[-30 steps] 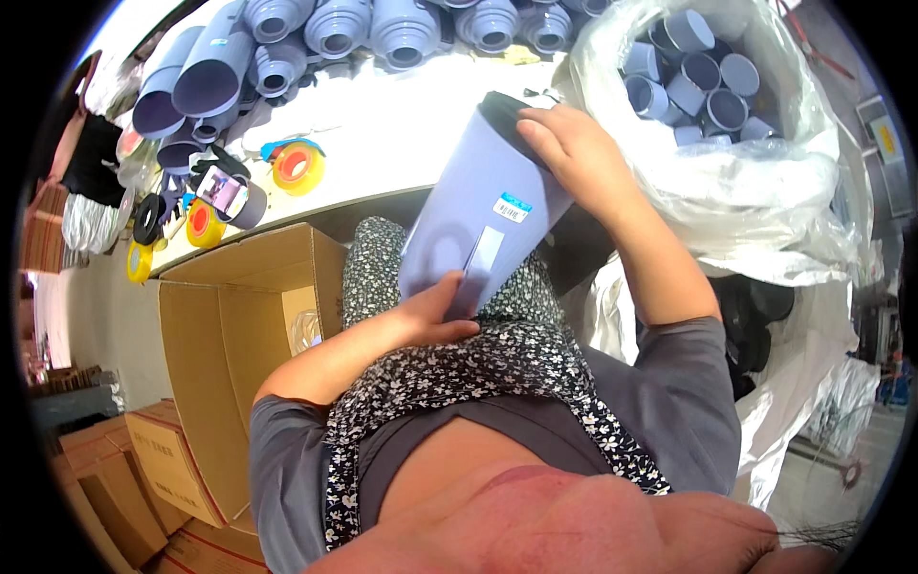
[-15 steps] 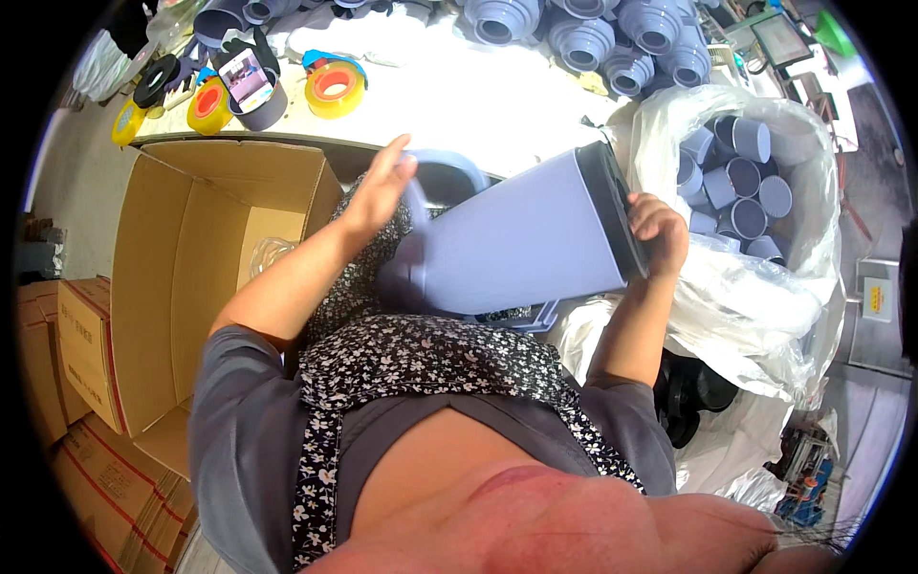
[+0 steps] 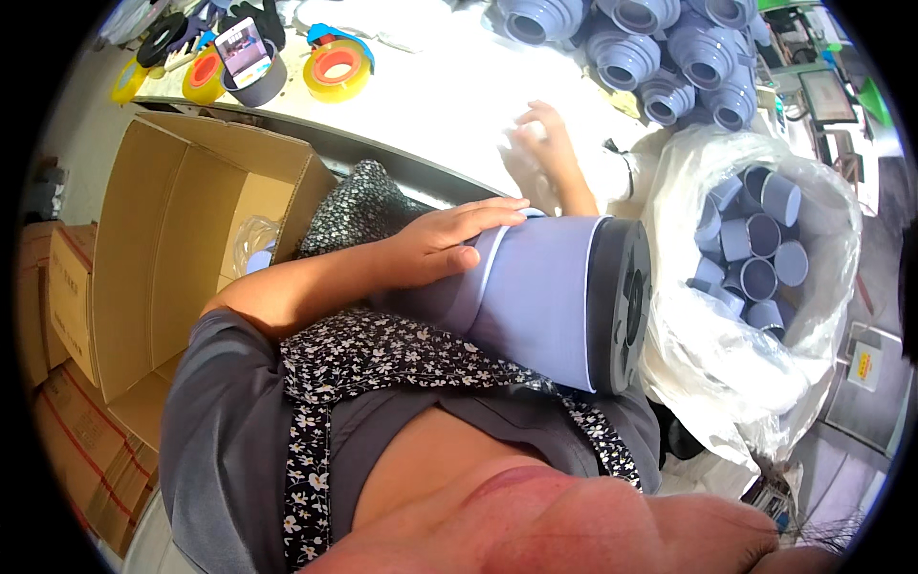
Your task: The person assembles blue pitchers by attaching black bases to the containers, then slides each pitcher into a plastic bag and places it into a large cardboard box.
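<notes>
A blue-grey plastic bucket-like container [image 3: 535, 297] lies on its side across my lap, its black round base [image 3: 626, 306] facing right. My left hand [image 3: 445, 239] rests on its upper side near a raised rim, fingers stretched out flat and thumb apart. The container's left end is partly hidden by my left forearm. Beyond it, my right hand [image 3: 550, 148] is held out over the brightly lit white table, fingers bent and apart, with nothing visible in them. Glare washes out the tabletop around those fingers.
An open cardboard box [image 3: 153, 258] stands at left. A clear plastic bag [image 3: 822, 287] of blue-grey cups is at right. Tape rolls [image 3: 337, 72] and a phone [image 3: 244, 53] sit on the table. Stepped blue-grey parts [image 3: 622, 57] are stacked at the back.
The container has swung so its black base faces more toward me. My right hand has let go of the base and reached over the table. My left hand has come down onto the container.
</notes>
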